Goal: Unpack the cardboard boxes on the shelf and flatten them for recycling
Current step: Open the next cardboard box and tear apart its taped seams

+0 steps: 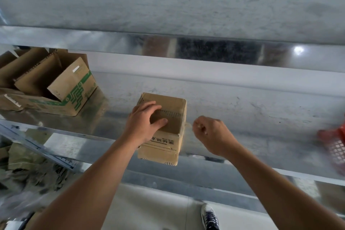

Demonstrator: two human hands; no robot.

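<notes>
A small brown cardboard box (169, 140) with dark printed characters on its front stands at the front edge of the metal shelf (252, 142). My left hand (144, 119) rests on its top, fingers curled over the top flap. My right hand (211, 132) is just right of the box, fingers curled, pinching a thin strip of clear tape (188, 124) that runs from the box's right side. A larger open box (56, 87) with green print and raised flaps sits at the left of the shelf.
A red mesh basket (336, 145) lies at the shelf's right edge. Crumpled greenish sacks (28, 170) lie on a lower level at the left. A shoe (210, 216) stands on the pale floor below. Another shelf board (168, 5) runs overhead.
</notes>
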